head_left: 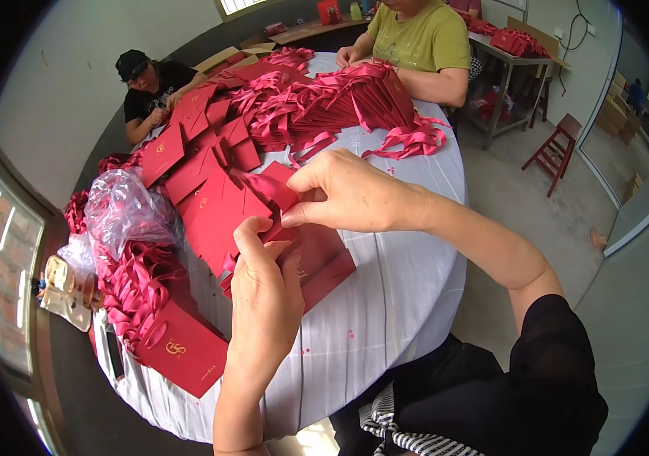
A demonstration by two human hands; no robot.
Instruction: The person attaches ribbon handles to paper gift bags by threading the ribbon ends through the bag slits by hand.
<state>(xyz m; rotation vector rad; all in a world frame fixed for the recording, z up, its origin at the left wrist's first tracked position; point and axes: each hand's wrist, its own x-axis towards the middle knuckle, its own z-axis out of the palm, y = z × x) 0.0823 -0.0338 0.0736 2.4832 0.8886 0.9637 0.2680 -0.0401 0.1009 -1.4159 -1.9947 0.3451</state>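
Note:
Over the near middle of the table, both my hands work close together above a red paper gift bag [327,267] with gold print. My right hand [359,196] pinches a glossy red ribbon [271,190] between thumb and fingers. Just below and to the left, my left hand [262,300] is closed with bent fingers, and a bit of ribbon shows beside them; what lies inside its grip is partly hidden. More flat red bags [214,209] lie overlapped right behind my hands.
A round table with a white cloth [385,304] carries stacked bags with ribbon handles [340,99]. At left are clear plastic wrap [123,209], a ribbon heap [138,285], another bag [182,351] and a phone [113,353]. Two people sit across. A red stool [555,154] stands at right.

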